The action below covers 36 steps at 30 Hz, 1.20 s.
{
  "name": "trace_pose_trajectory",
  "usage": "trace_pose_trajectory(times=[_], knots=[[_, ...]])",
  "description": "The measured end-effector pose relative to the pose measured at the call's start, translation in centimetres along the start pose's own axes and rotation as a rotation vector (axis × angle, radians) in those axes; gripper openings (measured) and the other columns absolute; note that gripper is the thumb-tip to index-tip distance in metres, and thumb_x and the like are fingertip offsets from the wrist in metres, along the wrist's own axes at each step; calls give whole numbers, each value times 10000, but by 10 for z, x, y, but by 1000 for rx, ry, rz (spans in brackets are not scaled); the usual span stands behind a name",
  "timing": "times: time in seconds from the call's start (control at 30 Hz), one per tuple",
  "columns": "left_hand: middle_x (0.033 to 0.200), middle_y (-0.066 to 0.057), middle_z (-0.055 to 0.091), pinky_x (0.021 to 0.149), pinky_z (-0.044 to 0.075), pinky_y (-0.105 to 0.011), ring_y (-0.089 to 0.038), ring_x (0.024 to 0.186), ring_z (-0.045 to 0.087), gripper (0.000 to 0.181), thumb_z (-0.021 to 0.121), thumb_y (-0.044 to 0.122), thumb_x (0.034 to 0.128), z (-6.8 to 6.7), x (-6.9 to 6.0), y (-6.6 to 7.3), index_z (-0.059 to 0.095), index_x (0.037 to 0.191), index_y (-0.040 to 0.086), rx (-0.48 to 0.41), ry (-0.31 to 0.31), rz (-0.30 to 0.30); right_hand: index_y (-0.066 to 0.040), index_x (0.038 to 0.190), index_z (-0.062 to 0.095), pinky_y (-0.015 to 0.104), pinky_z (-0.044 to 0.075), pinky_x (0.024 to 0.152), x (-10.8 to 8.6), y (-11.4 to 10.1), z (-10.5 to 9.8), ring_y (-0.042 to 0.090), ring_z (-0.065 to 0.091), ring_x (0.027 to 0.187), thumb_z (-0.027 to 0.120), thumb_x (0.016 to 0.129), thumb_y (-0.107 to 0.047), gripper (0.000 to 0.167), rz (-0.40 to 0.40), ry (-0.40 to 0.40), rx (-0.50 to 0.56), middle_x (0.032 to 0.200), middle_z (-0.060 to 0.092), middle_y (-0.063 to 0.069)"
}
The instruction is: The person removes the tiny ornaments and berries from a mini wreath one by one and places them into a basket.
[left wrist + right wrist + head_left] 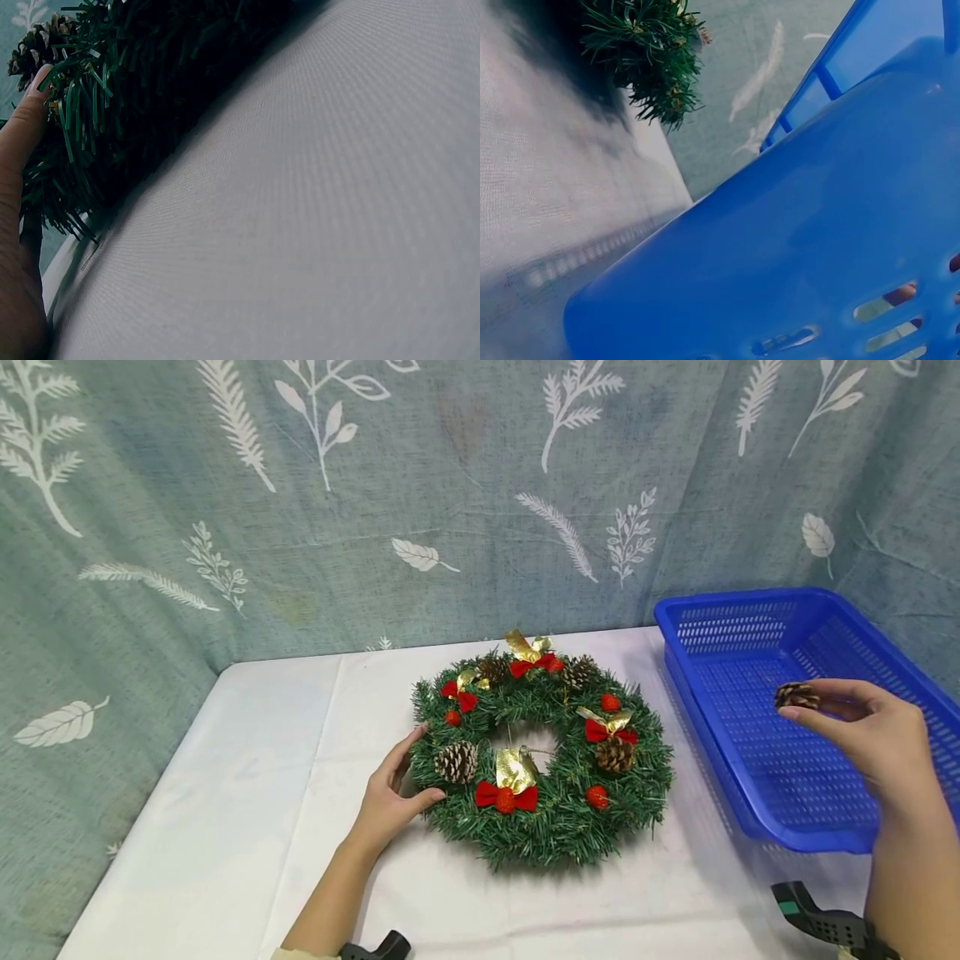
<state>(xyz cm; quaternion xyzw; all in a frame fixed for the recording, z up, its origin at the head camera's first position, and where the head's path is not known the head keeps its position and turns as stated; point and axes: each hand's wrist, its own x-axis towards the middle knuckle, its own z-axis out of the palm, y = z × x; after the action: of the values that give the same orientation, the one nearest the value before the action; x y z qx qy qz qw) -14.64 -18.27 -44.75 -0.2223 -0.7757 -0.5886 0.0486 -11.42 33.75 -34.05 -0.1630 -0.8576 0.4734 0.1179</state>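
A green Christmas wreath (555, 839) lies on the white-covered table, trimmed with pine cones, red bows, gold ribbons and red berries. At its left edge my left hand (384, 806) grips the greenery, thumb in front and fingers curving along the side. In the left wrist view, the thumb (30, 112) presses the needles near a pine cone (37, 49). My right hand (881, 735) pinches a loose brown pine cone (795, 696) between thumb and fingers, above the blue plastic basket (708, 727). The basket wall mostly hides this hand in the right wrist view.
The basket stands at the table's right side, close to the wreath. A grey-green curtain (465, 510) with white leaf prints hangs behind and around the table (255, 793). White cloth stretches left of the wreath.
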Motion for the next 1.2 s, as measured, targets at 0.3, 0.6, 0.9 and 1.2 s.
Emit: trace_pose_trajectory(times=[0.3,0.6,0.9,1.2], knots=[[1524,-137,303,1113,222,-140,-45,1410,228,894,764,-40,735,-1,-1,-2,300,1488,87,14,6,36,36,1272,512,634,368,842,1,4,0,409,485,1096,736,800,-435,703,2,-219,-209,917,687,-46],[1525,-85,317,1123,220,-161,-83,1417,233,864,766,27,764,0,0,5,310,1490,132,10,3,45,56,1246,548,287,439,700,3,7,0,-175,490,720,761,797,-367,653,-56,-273,-258,882,692,-96],[1519,-90,328,1124,221,-168,-89,1415,241,870,774,38,756,-1,-1,0,315,1489,139,22,11,54,45,1253,547,239,441,680,3,7,0,-211,448,716,745,800,-417,677,-64,-251,-291,1115,649,234],[1515,-119,328,1108,227,-139,-58,1407,246,911,771,-53,716,1,0,0,317,1486,123,17,25,54,40,1289,512,362,459,749,1,3,-1,-210,461,739,717,824,-417,683,-38,-220,-217,806,467,-394]])
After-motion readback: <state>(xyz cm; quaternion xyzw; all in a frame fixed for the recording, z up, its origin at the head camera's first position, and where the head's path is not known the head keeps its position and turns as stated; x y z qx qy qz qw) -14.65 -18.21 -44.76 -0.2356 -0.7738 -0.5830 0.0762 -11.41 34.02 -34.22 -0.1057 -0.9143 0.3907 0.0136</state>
